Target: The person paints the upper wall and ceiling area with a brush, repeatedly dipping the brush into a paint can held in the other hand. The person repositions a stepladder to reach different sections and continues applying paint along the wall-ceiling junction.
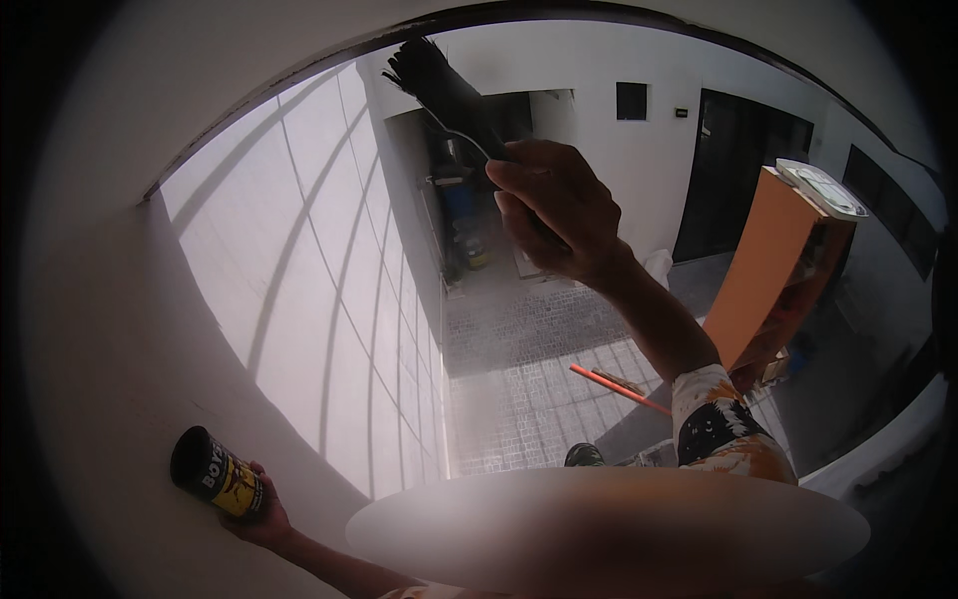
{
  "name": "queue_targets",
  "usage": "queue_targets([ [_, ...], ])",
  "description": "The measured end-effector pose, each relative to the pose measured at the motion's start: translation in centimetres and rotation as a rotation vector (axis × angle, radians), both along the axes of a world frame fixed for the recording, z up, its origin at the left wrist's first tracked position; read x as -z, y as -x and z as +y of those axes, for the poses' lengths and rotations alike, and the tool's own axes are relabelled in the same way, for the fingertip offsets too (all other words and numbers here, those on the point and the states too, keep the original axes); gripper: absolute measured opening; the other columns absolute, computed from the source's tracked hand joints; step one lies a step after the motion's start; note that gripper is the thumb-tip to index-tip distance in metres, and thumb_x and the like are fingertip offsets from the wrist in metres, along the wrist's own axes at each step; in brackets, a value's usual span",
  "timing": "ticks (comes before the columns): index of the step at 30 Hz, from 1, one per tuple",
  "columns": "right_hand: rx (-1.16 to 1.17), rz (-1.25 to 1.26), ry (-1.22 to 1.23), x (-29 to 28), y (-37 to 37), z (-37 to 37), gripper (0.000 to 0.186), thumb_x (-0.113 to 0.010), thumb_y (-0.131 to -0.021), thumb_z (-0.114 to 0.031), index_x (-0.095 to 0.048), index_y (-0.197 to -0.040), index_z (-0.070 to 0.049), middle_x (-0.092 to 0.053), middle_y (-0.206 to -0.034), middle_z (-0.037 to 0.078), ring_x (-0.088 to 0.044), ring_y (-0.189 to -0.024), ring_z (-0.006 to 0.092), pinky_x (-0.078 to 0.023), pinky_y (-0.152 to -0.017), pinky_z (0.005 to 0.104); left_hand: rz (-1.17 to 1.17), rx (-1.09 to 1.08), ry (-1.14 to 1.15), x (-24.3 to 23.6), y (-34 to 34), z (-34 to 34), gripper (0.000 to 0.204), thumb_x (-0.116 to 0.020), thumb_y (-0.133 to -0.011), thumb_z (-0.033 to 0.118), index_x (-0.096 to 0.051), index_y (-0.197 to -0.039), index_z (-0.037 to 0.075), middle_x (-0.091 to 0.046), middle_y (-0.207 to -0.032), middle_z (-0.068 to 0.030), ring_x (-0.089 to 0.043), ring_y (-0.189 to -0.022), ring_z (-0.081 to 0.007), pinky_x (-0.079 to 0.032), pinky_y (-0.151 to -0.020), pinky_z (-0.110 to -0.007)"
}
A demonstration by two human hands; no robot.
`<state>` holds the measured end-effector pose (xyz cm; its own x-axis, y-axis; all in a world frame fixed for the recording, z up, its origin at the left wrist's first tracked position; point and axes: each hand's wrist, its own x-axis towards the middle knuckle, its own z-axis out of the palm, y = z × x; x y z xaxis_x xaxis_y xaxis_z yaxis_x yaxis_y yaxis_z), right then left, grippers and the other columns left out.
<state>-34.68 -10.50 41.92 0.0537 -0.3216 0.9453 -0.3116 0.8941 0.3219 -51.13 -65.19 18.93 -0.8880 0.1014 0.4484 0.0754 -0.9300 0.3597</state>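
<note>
High up in front of me, my right hand is closed around the handle of a paintbrush. Its dark, splayed bristles point up and to the left. They come close to the underside of a dark overhead strip; whether they touch it I cannot tell. Low at the left, my left hand grips a black and yellow paint can, tilted in view beside the white wall. The can's mouth looks dark, and what is inside it cannot be made out.
A white wall with barred shadows runs along the left. Far below on the paved floor lie orange poles. An orange cabinet with a white container on top stands right. My shoe shows below; a blur covers the lower middle.
</note>
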Motion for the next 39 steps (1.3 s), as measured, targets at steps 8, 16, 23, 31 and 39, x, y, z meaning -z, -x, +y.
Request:
queue_targets([
  [8,0.212,-0.011,-0.248,-3.4,-0.6,3.0,0.042,-0.073,-0.083,0.008,-0.07,-0.123,-0.004,-0.067,-0.118,0.018,-0.072,-0.095,0.0224,-0.06,-0.068,0.029,-0.026,-0.074,0.073,1.9,1.0,-1.7,0.076,-0.055,-0.1,0.044,-0.029,-0.158,0.002,-0.042,-0.15,-0.0265,-0.048,-0.134,-0.0518,-0.056,-0.102,-0.058],
  [16,0.308,0.005,-0.301,-4.0,-0.8,3.5,0.036,-0.072,-0.084,0.007,-0.071,-0.118,-0.002,-0.068,-0.115,0.018,-0.071,-0.092,0.0237,-0.058,-0.066,0.0289,-0.034,0.039,-0.004,3.4,2.1,-2.9,0.083,-0.061,-0.098,0.036,-0.019,-0.161,0.002,-0.031,-0.157,-0.0284,-0.034,-0.144,-0.0526,-0.049,-0.11,-0.063],
  [23,0.289,-0.037,-0.331,-3.6,-0.9,3.3,0.037,-0.074,-0.084,0.006,-0.071,-0.119,-0.003,-0.069,-0.115,0.019,-0.071,-0.095,0.0251,-0.059,-0.073,0.0317,0.028,0.105,-0.037,3.2,2.2,-2.8,0.084,-0.062,-0.097,0.034,-0.018,-0.162,0.002,-0.029,-0.159,-0.0288,-0.033,-0.144,-0.0527,-0.046,-0.112,-0.064],
  [31,0.306,-0.002,-0.3,-4.0,-1.2,3.7,0.035,-0.074,-0.084,0.006,-0.071,-0.118,-0.002,-0.071,-0.113,0.016,-0.069,-0.097,0.0234,-0.056,-0.071,0.0306,-0.019,0.115,-0.013,3.3,2.3,-3.4,0.081,-0.06,-0.099,0.035,-0.019,-0.161,0.002,-0.031,-0.157,-0.0288,-0.033,-0.145,-0.0522,-0.045,-0.113,-0.063],
  [39,0.351,0.06,-0.259,-3.9,-3.4,4.9,0.035,-0.074,-0.083,0.006,-0.071,-0.117,-0.002,-0.072,-0.109,0.014,-0.07,-0.089,0.0209,-0.055,-0.069,0.0294,-0.07,0.039,0.014,3.4,2.5,-3.8,0.079,-0.058,-0.101,0.031,-0.016,-0.162,0.002,-0.03,-0.157,-0.0292,-0.031,-0.146,-0.0504,-0.044,-0.114,-0.061],
])
